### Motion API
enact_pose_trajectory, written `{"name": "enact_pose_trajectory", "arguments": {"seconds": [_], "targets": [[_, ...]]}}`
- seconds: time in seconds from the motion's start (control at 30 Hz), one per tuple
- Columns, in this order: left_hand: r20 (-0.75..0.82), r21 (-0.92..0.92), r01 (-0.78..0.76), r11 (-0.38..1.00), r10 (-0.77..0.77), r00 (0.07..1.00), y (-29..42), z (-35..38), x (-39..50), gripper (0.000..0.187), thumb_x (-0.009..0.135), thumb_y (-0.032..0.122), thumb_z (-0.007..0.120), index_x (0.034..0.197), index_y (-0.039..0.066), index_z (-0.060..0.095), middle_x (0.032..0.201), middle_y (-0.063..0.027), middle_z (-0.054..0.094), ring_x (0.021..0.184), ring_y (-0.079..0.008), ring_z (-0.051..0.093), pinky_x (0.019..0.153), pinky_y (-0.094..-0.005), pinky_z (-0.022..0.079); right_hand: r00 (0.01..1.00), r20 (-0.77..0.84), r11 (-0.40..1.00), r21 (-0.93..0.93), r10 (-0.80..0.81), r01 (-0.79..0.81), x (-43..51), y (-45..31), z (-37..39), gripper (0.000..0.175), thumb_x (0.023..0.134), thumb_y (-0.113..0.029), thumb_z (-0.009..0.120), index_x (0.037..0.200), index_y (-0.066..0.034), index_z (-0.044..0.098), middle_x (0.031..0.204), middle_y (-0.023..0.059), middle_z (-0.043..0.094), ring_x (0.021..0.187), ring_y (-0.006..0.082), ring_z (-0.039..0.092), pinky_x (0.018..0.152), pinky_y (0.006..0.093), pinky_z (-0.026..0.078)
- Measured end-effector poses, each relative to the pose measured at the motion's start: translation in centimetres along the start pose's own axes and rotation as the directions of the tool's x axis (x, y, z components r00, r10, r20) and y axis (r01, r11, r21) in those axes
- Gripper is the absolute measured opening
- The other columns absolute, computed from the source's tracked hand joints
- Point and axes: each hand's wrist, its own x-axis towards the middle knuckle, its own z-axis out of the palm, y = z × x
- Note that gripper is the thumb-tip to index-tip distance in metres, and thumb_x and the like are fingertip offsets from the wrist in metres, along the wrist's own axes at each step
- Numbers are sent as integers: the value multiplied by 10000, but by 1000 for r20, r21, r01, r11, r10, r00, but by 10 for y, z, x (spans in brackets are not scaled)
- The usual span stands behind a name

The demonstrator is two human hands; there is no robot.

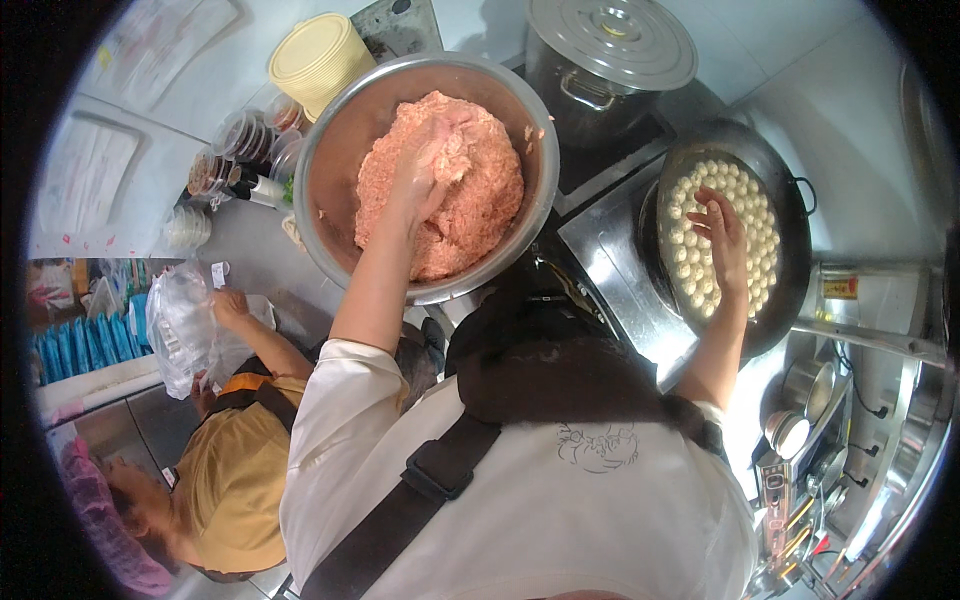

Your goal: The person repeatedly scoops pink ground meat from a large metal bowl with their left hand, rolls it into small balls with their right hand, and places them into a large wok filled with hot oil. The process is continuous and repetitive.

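Inside a wide stainless steel bowl (321, 247) lies a large mound of pink minced meat (480, 225). My left hand (431, 165) is sunk in the top of the mound, its fingers curled around some of the meat and coated with it. Over a big dark round pan (784, 300) at the right, my right hand (721, 225) hangs with its fingers apart and nothing visible in them. Many small, pale, round dough-like pieces (694, 270) fill the pan in close rows. Whether the right fingers touch them I cannot tell.
A lidded steel stockpot (611, 45) stands behind, between bowl and pan. Stacked cream lids or tubs (319, 64) and jars (244, 135) are left of the bowl. At the left a co-worker (240, 472) handles clear plastic bags (180, 322). A steel pot (810, 390) stands at right.
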Motion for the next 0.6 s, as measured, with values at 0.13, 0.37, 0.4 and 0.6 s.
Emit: {"name": "enact_pose_trajectory", "arguments": {"seconds": [0.13,0.37,0.4,0.6], "targets": [[4,344,-74,936,77,997,4,-1,-1,137,908,110,590,1027,51,561,720,5,570,570,-77,524,450,-197,408,1000,25,999,49,-19,18,-1,0,3,449,975,-392,457,1245,-43,539,1142,76,610,931,152,616,807,287,476],[-15,-83,-39,996,38,999,12,9,4,108,869,109,646,950,63,590,669,16,540,472,-59,475,362,-208,360,999,32,999,-25,-36,37,-4,-10,5,423,971,-381,472,1211,-47,569,1105,62,626,934,142,615,810,279,471],[-38,-55,-38,998,36,999,16,11,4,109,865,106,652,947,63,594,670,14,543,476,-63,481,366,-214,367,998,56,999,-23,-22,23,-3,-14,7,412,971,-367,476,1210,-45,569,1105,63,626,936,141,615,812,276,471],[-29,794,-36,607,97,995,6,17,-5,107,869,83,635,949,17,612,797,-46,617,727,-146,607,644,-269,504,968,203,989,38,-149,145,5,-57,61,335,948,-217,532,1231,-37,548,1125,71,617,911,133,612,804,263,486]]}}
